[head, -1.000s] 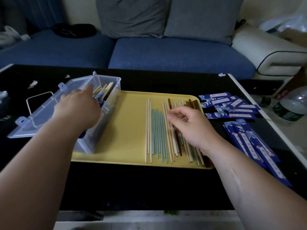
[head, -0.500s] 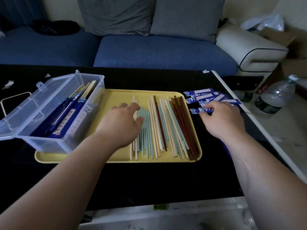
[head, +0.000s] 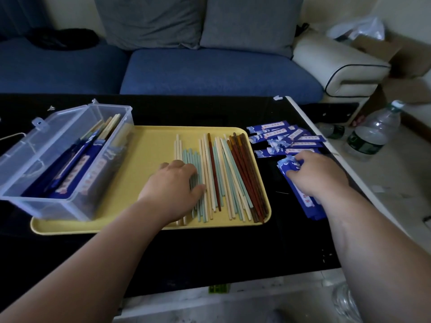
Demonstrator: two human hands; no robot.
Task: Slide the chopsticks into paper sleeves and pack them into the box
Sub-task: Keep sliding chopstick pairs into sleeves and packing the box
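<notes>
Your left hand [head: 177,183] lies open on the chopsticks [head: 217,171], so pinch out one matching pair while your right hand [head: 319,176], fingers curled on the top paper sleeve [head: 290,163], lifts one only; the box [head: 112,164] sits beyond your left hand.

No word, number or brand can be read anywhere. The blue paper sleeves [head: 283,132] spread on the tabletop [head: 210,252] each carry a pale strip with a row of small red characters, too small and blurred to make out. The same strip shows on the sleeves packed in the clear box [head: 30,159], and it is just as illegible. The sleeves stacked under the right hand [head: 319,176] show a few red marks on white towards their near end, visible as shapes only. The water bottle [head: 373,131] beyond the tabletop's right edge wears a dark green label whose print cannot be told
</notes>
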